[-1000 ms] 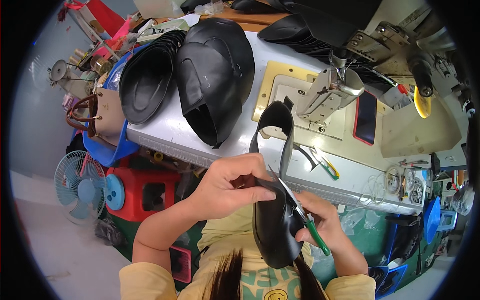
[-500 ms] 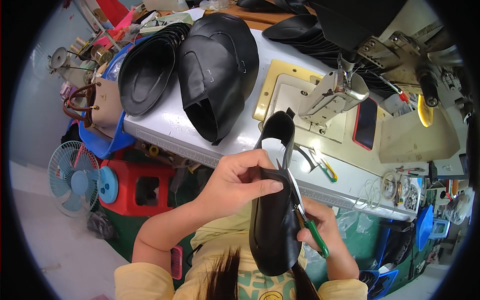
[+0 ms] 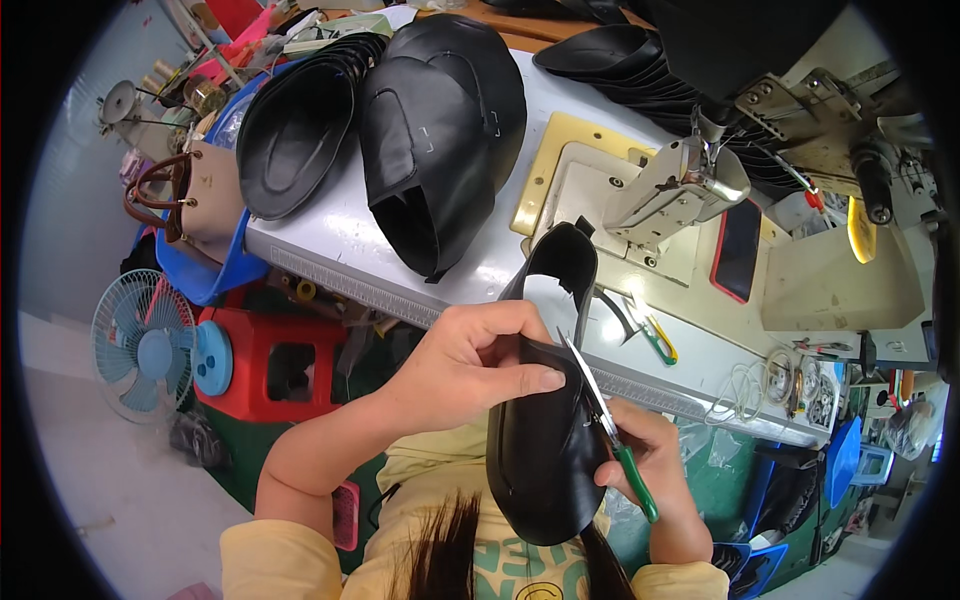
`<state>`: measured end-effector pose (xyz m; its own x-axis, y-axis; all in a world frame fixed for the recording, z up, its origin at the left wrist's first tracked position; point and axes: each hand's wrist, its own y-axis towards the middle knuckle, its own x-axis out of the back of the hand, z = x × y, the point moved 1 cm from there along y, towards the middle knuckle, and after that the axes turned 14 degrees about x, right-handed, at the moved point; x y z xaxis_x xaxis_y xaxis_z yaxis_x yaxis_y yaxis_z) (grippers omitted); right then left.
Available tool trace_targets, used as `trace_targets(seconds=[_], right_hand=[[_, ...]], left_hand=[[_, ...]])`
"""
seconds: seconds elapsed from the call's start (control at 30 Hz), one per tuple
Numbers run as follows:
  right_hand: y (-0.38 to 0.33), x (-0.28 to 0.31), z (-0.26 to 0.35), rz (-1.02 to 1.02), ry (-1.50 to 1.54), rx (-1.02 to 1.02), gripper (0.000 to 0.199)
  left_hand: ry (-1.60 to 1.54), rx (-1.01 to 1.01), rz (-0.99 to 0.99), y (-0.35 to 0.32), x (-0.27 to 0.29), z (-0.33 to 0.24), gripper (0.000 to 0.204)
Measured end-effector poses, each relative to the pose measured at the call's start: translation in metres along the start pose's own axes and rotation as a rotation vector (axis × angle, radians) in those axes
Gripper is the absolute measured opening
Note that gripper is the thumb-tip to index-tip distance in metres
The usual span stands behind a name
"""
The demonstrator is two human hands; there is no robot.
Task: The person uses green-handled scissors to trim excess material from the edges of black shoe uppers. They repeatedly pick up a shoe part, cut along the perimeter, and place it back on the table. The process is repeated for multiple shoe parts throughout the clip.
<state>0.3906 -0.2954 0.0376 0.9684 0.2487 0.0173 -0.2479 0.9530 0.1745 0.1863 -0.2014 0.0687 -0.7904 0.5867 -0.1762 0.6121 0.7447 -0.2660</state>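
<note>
A black leather shoe upper (image 3: pixel 540 470) hangs upright in front of my body, its opening toward the table. My left hand (image 3: pixel 480 360) pinches the upper's edge between thumb and fingers. In my right hand (image 3: pixel 645 460) is a pair of scissors (image 3: pixel 630 478) with green handles, the fingers wrapped round them. The blades point up and away along the upper's right edge, touching or very near the leather where my left fingers grip it. Some of my right fingers are hidden behind the upper and the handles.
A sewing machine (image 3: pixel 680 185) stands on the white table (image 3: pixel 480 240). Stacked black uppers (image 3: pixel 300 150) and joined uppers (image 3: pixel 440 140) lie left of it. A phone (image 3: pixel 736 250) and yellow-green thread snips (image 3: pixel 655 335) lie on the right. A fan (image 3: pixel 150 350) and red stool (image 3: pixel 270 365) stand left.
The scissors have turned slightly, and their blades now show more fully beside the leather edge. The upper's lower end has shifted a little left. Both hands keep their hold.
</note>
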Motion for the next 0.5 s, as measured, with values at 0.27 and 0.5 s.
trace_targets(seconds=[0.27, 0.5], right_hand=[[-0.0040, 0.0054, 0.0013, 0.042, -0.030, -0.038, 0.075], [-0.0044, 0.0060, -0.0001, 0.046, -0.010, -0.058, 0.074]], left_hand=[[0.090, 0.099, 0.066, -0.0018, 0.0056, -0.0114, 0.012], [0.024, 0.129, 0.091, 0.0002, 0.0036, -0.0116, 0.012]])
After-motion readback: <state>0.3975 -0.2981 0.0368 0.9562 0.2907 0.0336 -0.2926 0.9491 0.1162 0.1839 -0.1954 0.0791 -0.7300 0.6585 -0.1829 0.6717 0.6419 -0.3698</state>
